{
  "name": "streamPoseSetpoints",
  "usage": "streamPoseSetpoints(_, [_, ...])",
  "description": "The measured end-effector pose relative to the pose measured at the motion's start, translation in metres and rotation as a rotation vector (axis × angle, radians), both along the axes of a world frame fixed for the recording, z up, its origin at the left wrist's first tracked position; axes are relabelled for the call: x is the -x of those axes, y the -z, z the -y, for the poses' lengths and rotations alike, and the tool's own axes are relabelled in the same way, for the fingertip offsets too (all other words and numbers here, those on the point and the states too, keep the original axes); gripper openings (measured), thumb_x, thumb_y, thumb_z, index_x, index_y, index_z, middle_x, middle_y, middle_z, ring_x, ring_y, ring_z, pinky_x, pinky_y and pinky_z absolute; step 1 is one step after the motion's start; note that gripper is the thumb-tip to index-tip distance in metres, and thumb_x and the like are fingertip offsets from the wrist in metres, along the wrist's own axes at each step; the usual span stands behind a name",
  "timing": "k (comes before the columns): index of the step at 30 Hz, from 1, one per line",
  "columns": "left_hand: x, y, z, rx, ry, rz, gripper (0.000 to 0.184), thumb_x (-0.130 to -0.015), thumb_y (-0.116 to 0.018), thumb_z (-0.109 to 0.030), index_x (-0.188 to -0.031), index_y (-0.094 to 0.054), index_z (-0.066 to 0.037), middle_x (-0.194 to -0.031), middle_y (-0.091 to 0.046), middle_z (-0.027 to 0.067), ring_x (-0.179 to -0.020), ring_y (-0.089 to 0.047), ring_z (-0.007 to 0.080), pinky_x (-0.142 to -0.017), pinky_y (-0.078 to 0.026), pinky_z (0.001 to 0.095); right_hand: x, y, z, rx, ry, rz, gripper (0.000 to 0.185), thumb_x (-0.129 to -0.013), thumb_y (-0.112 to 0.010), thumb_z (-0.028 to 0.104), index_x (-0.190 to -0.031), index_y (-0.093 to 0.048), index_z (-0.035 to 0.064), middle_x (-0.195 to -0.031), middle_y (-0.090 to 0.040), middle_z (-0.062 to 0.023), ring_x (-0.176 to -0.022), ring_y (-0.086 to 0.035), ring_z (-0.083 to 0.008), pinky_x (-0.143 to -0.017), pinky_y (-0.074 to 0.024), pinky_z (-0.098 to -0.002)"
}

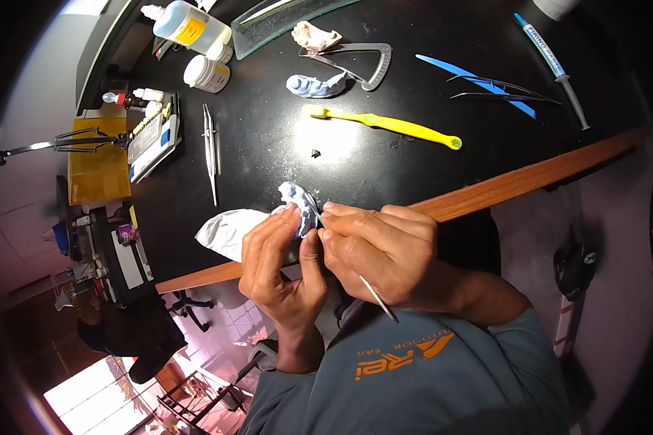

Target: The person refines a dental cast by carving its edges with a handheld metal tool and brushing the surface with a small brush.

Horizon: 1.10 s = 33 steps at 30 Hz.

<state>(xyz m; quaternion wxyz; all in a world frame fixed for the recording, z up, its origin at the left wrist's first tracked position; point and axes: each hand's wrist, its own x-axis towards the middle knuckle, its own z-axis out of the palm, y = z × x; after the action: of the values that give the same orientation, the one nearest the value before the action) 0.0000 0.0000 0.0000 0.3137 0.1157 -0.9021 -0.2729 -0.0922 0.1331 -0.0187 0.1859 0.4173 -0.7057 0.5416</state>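
Note:
Near the table's front edge, my left hand (279, 264) pinches a pale blue dental cast (296, 197) between fingers and thumb. My right hand (374, 250) is wrapped round a thin metal instrument (379, 297); its tip meets the cast's right side, and its other end sticks out below the fist. The fingertips of both hands are close together at the cast. A crumpled white cloth or paper (225, 233) lies just left of my left hand. Beyond the hands, a small dark piece (315, 154) rests on the black table (254, 159).
Farther back are a yellow toothbrush (406, 129), another blue cast (315, 85), a pinkish cast (314, 36) and a metal caliper (379, 69). Tweezers (210, 152) and bottles (192, 25) stand or lie left; a blue strip (450, 69) and a syringe (544, 54) lie right.

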Motion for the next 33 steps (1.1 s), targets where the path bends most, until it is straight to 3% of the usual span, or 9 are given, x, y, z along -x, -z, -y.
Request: streamPoseSetpoints(33, [0.002, -0.002, -0.002, 0.004, 0.002, 0.002, 0.028, -0.082, -0.080, 0.005, -0.109, -0.076, 0.002, -0.110, -0.078, 0.0163, -0.106, -0.073, 0.0313, -0.097, -0.056, 0.0404, 0.002, -0.002, 0.000, 0.069, 0.008, -0.005, 0.014, -0.084, -0.076, 0.004, -0.078, -0.064, 0.0024, -0.089, -0.075, -0.0134, -0.083, -0.080, -0.0254, -0.058, -0.0562, -0.0306])
